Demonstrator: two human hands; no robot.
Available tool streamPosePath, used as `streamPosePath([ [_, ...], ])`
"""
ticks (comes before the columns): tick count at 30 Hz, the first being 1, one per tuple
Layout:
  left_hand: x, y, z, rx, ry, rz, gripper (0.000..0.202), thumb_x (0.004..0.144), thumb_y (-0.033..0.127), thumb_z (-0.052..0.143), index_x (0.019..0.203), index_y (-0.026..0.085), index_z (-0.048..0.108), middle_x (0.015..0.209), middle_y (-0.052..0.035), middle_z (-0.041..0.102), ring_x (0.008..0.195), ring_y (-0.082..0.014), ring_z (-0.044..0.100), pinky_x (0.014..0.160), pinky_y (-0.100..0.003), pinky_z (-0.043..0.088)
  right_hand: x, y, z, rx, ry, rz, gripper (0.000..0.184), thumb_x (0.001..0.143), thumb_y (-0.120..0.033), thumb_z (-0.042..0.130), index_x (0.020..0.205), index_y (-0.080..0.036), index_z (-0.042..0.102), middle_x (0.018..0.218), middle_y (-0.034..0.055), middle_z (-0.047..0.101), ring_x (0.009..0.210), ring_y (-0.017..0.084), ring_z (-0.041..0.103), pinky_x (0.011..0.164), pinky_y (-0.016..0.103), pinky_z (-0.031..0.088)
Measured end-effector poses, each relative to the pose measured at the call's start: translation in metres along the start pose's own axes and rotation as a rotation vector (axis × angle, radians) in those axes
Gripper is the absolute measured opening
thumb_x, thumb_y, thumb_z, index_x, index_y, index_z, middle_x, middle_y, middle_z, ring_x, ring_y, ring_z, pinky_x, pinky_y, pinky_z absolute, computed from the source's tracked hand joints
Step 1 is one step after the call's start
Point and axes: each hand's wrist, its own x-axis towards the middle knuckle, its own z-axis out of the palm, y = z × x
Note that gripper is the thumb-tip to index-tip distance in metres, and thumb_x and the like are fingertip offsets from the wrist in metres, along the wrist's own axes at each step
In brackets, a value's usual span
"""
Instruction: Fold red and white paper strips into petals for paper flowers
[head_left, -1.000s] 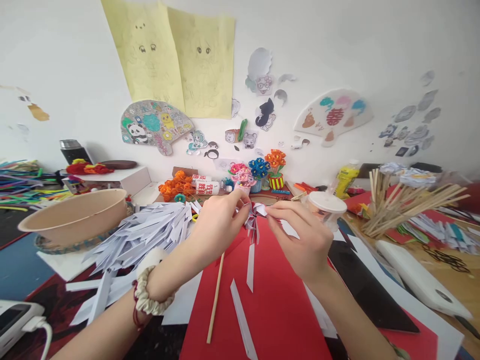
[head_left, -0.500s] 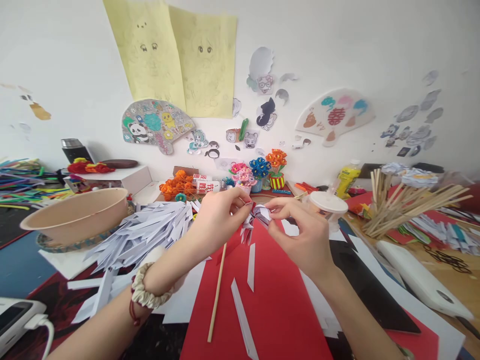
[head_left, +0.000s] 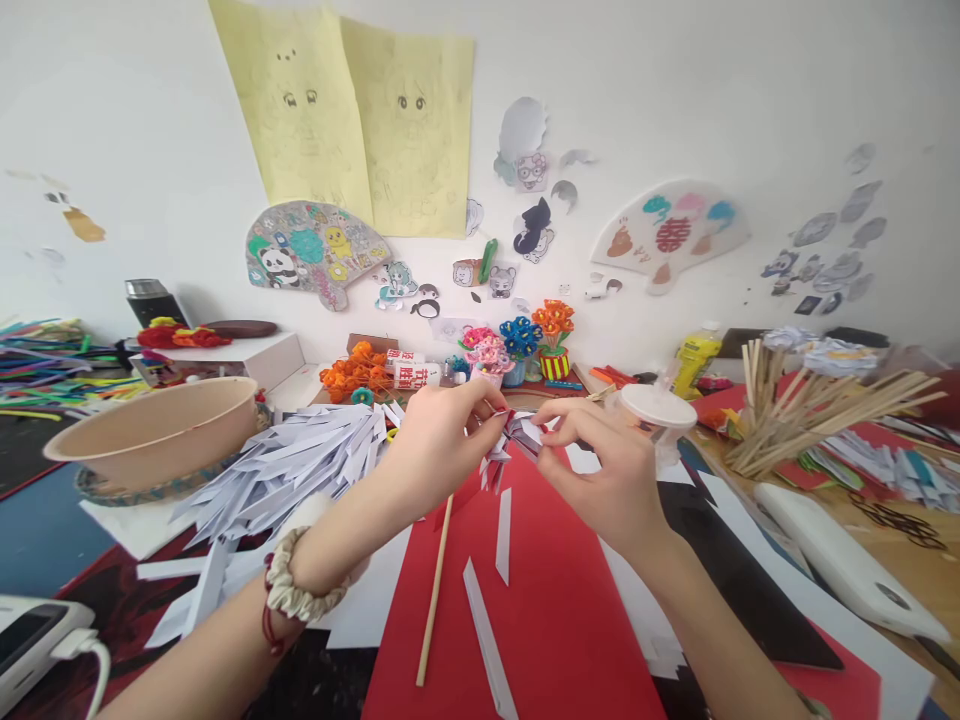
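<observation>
Both hands meet above a red paper sheet (head_left: pixel 555 620) at the middle of the table. My left hand (head_left: pixel 439 445) and my right hand (head_left: pixel 604 470) pinch a small folded paper piece (head_left: pixel 514 440), white with red edges, from either side. Its folded points hang down between my fingers. Under it on the red sheet lie two white paper strips (head_left: pixel 502 520) and a thin wooden stick (head_left: pixel 435 590). A pale scrunchie and a red string are on my left wrist.
A heap of white folded strips (head_left: pixel 292 465) and a tan bowl (head_left: pixel 154 430) lie left. Wooden sticks (head_left: pixel 810 405), a lidded cup (head_left: pixel 656 410) and a white device (head_left: pixel 840 560) are right. Small paper flowers (head_left: pixel 517 350) stand by the wall. A phone with a cable (head_left: pixel 37 640) is near left.
My hands have drawn closer together on the folded piece and turned it slightly; the long strip that hung from it a second ago now lies on the red sheet.
</observation>
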Motion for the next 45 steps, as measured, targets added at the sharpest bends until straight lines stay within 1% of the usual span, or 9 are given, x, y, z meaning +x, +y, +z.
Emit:
streamPosePath([
  [8, 0.005, -0.007, -0.008, -0.078, -0.087, -0.042, 0.010, 0.085, 0.019, 0.060, 0.084, 0.016, 0.070, 0.070, -0.0009, 0.072, 0.063, -0.0134, 0.064, 0.064, -0.023, 0.048, 0.002, 0.000, -0.002, 0.231, -0.147, 0.373, 0.011, 0.080, -0.015, 0.061, 0.074, -0.021, 0.057, 0.094, 0.0063, 0.073, 0.093, 0.023, 0.069, 0.081, 0.034, 0.050],
  [13, 0.010, -0.022, -0.012, -0.218, -0.186, -0.062, 0.013, 0.084, 0.022, 0.061, 0.084, 0.015, 0.072, 0.062, -0.0003, 0.068, 0.056, -0.0115, 0.061, 0.057, -0.020, 0.046, 0.021, 0.002, 0.002, 0.325, -0.201, 0.650, 0.013, 0.084, -0.032, 0.065, 0.088, -0.020, 0.065, 0.071, 0.0019, 0.071, 0.070, 0.019, 0.066, 0.070, 0.032, 0.051],
  [15, 0.012, -0.026, -0.016, -0.236, -0.204, -0.051, 0.014, 0.084, 0.024, 0.061, 0.084, 0.015, 0.071, 0.058, 0.0008, 0.065, 0.053, -0.0109, 0.058, 0.053, -0.020, 0.044, 0.032, 0.002, 0.003, 0.368, -0.287, 0.705, 0.022, 0.080, -0.032, 0.071, 0.096, -0.017, 0.069, 0.064, 0.0006, 0.070, 0.064, 0.018, 0.066, 0.067, 0.031, 0.052],
  [17, 0.013, -0.029, -0.023, -0.260, -0.221, -0.033, 0.016, 0.085, 0.025, 0.060, 0.087, 0.015, 0.072, 0.059, 0.0005, 0.064, 0.055, -0.0112, 0.059, 0.054, -0.020, 0.045, 0.046, 0.000, 0.002, 0.373, -0.406, 0.723, 0.022, 0.076, -0.032, 0.075, 0.090, -0.014, 0.074, 0.069, 0.0037, 0.072, 0.065, 0.018, 0.066, 0.066, 0.031, 0.053],
  [25, 0.012, -0.025, -0.058, -0.294, -0.193, 0.042, 0.015, 0.087, 0.026, 0.061, 0.088, 0.015, 0.072, 0.071, -0.0032, 0.071, 0.064, -0.0131, 0.064, 0.062, -0.023, 0.051, 0.092, -0.027, -0.008, 0.173, -0.574, 0.544, 0.013, 0.076, -0.028, 0.074, 0.083, -0.019, 0.079, 0.072, 0.0048, 0.074, 0.068, 0.020, 0.070, 0.058, 0.028, 0.055],
  [31, 0.006, -0.014, -0.076, -0.229, -0.168, 0.040, 0.012, 0.087, 0.018, 0.060, 0.086, 0.017, 0.072, 0.068, -0.0008, 0.070, 0.062, -0.0119, 0.064, 0.060, -0.021, 0.050, 0.097, -0.037, -0.007, -0.018, -0.630, 0.351, 0.024, 0.087, -0.032, 0.062, 0.072, -0.023, 0.077, 0.061, 0.0008, 0.068, 0.053, 0.016, 0.060, 0.043, 0.024, 0.043],
  [39, 0.005, -0.007, -0.072, -0.171, -0.170, 0.046, 0.009, 0.087, 0.017, 0.062, 0.082, 0.019, 0.069, 0.068, -0.0001, 0.072, 0.061, -0.0122, 0.064, 0.060, -0.022, 0.049, 0.089, -0.038, -0.005, 0.172, -0.615, 0.396, 0.010, 0.082, -0.025, 0.069, 0.083, -0.024, 0.079, 0.070, 0.0009, 0.077, 0.064, 0.020, 0.073, 0.054, 0.025, 0.057],
  [42, 0.005, -0.005, -0.069, -0.187, -0.108, 0.007, 0.012, 0.085, 0.022, 0.067, 0.076, 0.018, 0.061, 0.062, 0.0026, 0.068, 0.055, -0.0111, 0.062, 0.055, -0.020, 0.047, 0.088, -0.041, -0.003, 0.133, -0.560, 0.370, 0.012, 0.080, -0.021, 0.067, 0.075, -0.023, 0.077, 0.063, -0.0002, 0.074, 0.057, 0.018, 0.070, 0.050, 0.025, 0.056],
  [45, 0.006, -0.004, -0.069, -0.052, -0.017, 0.022, 0.025, 0.082, 0.031, 0.072, 0.065, 0.018, 0.058, 0.056, 0.0030, 0.063, 0.050, -0.0103, 0.057, 0.049, -0.020, 0.041, 0.087, -0.043, -0.001, 0.092, -0.491, 0.377, 0.014, 0.078, -0.016, 0.065, 0.071, -0.022, 0.076, 0.061, -0.0006, 0.073, 0.055, 0.017, 0.069, 0.050, 0.024, 0.055],
])
